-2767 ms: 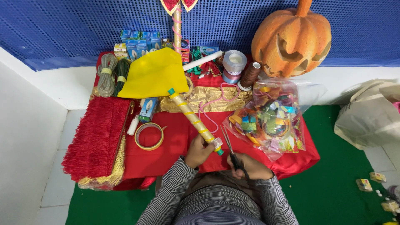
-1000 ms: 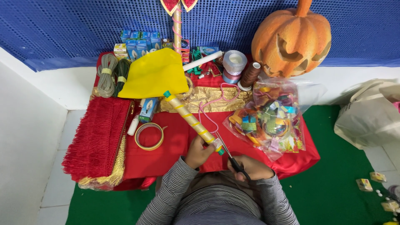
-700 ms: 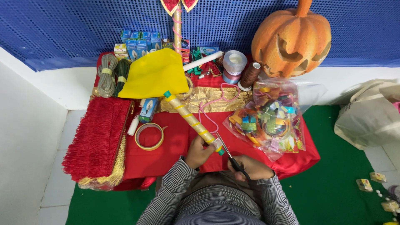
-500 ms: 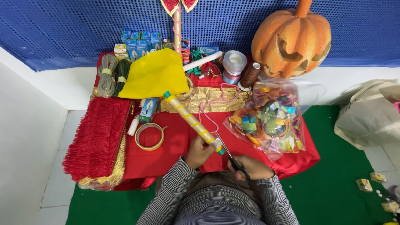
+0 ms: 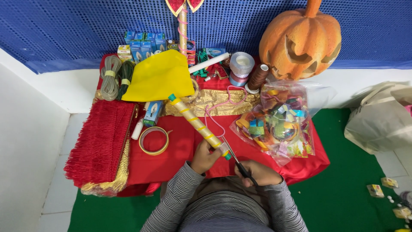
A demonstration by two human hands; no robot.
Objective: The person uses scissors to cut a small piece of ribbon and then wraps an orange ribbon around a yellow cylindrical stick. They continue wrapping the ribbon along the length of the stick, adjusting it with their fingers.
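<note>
**Gold tube held slanted, scissors at its lower end**

The left hand (image 5: 205,155) is gripping the lower end of a gold tube (image 5: 198,126), with the fingers wrapped around it. The tube is lying in the middle of the frame, above the red cloth (image 5: 180,150) that is covering the counter. Its long axis is running on a diagonal: the green-capped top end is pointing to the upper left of the frame, towards the yellow felt sheet (image 5: 159,78), and the other end is coming down to the lower right, near the person's body. Yellow bands are crossing the tube along its length.

The right hand (image 5: 257,172) is closing around the dark handles of a pair of scissors (image 5: 237,160). The blades are pointing up and to the left, and their tip is meeting the lower end of the tube, just beside the left hand. I cannot tell whether the blades are apart or together.

To the left of the tube, a ring of tape (image 5: 153,140) is lying flat on the cloth. Further left is a roll of red fringe (image 5: 99,139). At the right of the tube, a clear bag of shiny coloured ribbons (image 5: 274,124) is resting. In the upper right of the frame, a carved orange pumpkin (image 5: 300,38) is standing against the blue wall.
</note>
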